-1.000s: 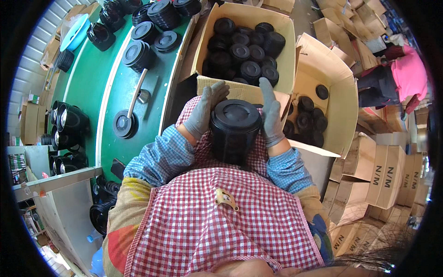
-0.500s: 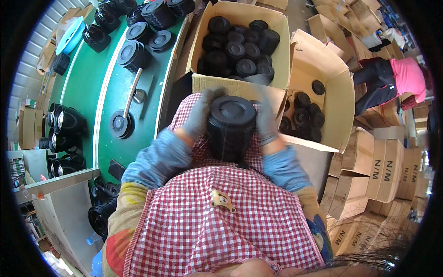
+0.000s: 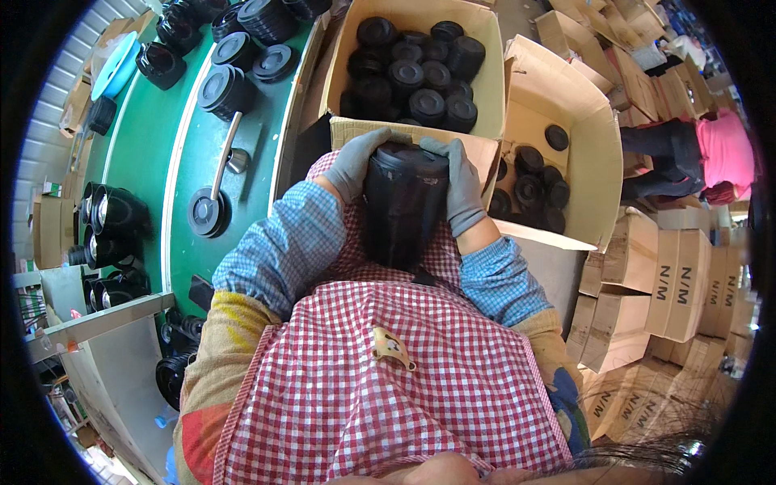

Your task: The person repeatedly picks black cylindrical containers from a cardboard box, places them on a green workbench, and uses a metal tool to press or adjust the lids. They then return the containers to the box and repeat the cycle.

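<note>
Between my hands stands a black cylindrical bundle [image 3: 404, 206], upright in front of my apron, with a round disc like a lid at its top. Its side looks smooth and slightly shiny; I cannot tell whether it is a wrapped stack. My left hand [image 3: 356, 164], in a grey glove, is closed against its upper left side, fingers over the rim. The grey-gloved right hand [image 3: 463, 182] grips the upper right side, fingertips bent over the top edge. Just beyond is a cardboard box [image 3: 424, 133] holding several similar black cylinders [image 3: 404, 74].
To the right, a second cardboard box [image 3: 594, 174] contains black cylinders and discs. On my left runs a green bench [image 3: 182, 149] with stacks of black lids [image 3: 222, 89], a wooden-handled tool [image 3: 226, 153] and glossy black vessels [image 3: 117, 210]. A person in pink [image 3: 723, 153] stands beyond stacked cartons [image 3: 679, 279].
Both hands have come in onto the bundle's upper rim; half a second ago they were blurred, the right one apart from it. The bundle's top has tipped away, showing more of its side.
</note>
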The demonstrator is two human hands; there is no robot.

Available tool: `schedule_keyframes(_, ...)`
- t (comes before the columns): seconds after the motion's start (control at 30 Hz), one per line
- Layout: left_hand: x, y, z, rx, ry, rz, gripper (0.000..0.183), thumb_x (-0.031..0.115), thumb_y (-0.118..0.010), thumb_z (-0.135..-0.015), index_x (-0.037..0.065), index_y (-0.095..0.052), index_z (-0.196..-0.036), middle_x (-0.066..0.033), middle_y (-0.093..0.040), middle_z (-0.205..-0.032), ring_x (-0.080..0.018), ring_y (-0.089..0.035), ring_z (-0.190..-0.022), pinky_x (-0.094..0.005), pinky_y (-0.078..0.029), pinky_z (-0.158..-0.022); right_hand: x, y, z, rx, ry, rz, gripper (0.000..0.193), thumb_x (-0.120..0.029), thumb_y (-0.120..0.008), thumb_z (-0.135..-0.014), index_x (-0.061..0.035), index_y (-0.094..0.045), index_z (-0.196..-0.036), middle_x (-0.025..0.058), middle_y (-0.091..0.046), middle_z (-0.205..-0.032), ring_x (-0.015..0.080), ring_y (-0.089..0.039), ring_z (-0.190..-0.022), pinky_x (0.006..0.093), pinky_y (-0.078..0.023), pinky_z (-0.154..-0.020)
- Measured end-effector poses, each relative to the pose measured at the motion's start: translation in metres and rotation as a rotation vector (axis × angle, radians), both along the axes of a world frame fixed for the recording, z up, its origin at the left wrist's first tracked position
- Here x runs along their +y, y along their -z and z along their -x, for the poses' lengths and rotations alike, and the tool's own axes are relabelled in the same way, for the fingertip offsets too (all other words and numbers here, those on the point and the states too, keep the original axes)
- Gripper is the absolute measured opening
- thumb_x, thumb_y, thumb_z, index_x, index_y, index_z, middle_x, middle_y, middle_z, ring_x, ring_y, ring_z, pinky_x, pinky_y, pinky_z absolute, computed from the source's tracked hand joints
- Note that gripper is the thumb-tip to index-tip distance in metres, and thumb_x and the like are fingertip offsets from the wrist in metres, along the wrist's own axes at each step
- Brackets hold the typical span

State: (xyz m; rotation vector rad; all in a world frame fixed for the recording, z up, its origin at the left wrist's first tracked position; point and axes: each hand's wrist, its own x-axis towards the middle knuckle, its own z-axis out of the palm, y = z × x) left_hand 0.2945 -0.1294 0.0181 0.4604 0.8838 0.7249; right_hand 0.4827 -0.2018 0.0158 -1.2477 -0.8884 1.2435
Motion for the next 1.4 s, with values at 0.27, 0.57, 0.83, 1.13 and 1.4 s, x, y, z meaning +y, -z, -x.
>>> schedule_keyframes(0.27,0.001,-0.018,0.006,-0.010,-0.004,-0.121,0.052,0.041,-0.056,-0.104,0.001,-0.057,-0.138,-0.0166,-0.063,-0.135,-0.0240,-0.062,-0.122,-0.0378,-0.047,-0.110,0.009,0.000,-0.029,-0.303,0.154,-0.128,0.060,-0.045,-0.034,-0.110,0.0034,-0.063,-0.130,0.0153,-0.067,-0.128,0.0240,-0.065,-0.116,0.0343,-0.046,-0.108)
schedule_keyframes(0.57,-0.012,-0.007,0.001,-0.003,0.040,-0.172,0.075,0.064,-0.033,-0.105,0.003,-0.055,-0.142,-0.0171,-0.057,-0.143,-0.0280,-0.059,-0.126,-0.0378,-0.047,-0.110,0.010,-0.011,0.002,-0.316,0.007,-0.269,0.064,-0.044,-0.022,-0.112,0.0018,-0.062,-0.133,0.0155,-0.071,-0.123,0.0259,-0.063,-0.122,0.0345,-0.045,-0.109)
schedule_keyframes(0.83,0.001,-0.001,0.048,0.076,0.137,-0.678,0.087,0.067,-0.059,-0.092,0.002,-0.046,-0.149,-0.0190,-0.050,-0.148,-0.0329,-0.044,-0.141,-0.0428,-0.031,-0.120,0.005,-0.009,-0.035,-0.129,-0.209,-0.312,0.073,-0.057,-0.050,-0.102,-0.0020,-0.046,-0.150,0.0137,-0.051,-0.150,0.0252,-0.051,-0.134,0.0357,-0.035,-0.116)
schedule_keyframes(1.13,-0.003,-0.019,0.045,0.147,0.485,-0.679,0.086,0.060,-0.069,-0.088,0.001,-0.048,-0.147,-0.0165,-0.055,-0.142,-0.0282,-0.052,-0.133,-0.0382,-0.035,-0.117,-0.004,-0.019,-0.017,-0.187,-0.432,-0.186,0.098,-0.066,-0.073,-0.083,0.0005,-0.045,-0.150,0.0195,-0.053,-0.144,0.0298,-0.048,-0.136,0.0385,-0.034,-0.116)
schedule_keyframes(1.4,0.024,-0.013,0.045,0.300,-0.068,-0.464,0.077,0.062,-0.036,-0.105,-0.006,-0.056,-0.136,-0.0217,-0.064,-0.130,-0.0271,-0.063,-0.120,-0.0385,-0.053,-0.100,0.000,-0.011,-0.056,0.615,-0.187,-0.324,0.068,-0.051,-0.027,-0.110,0.0042,-0.062,-0.126,0.0185,-0.069,-0.122,0.0317,-0.064,-0.120,0.0393,-0.049,-0.105)
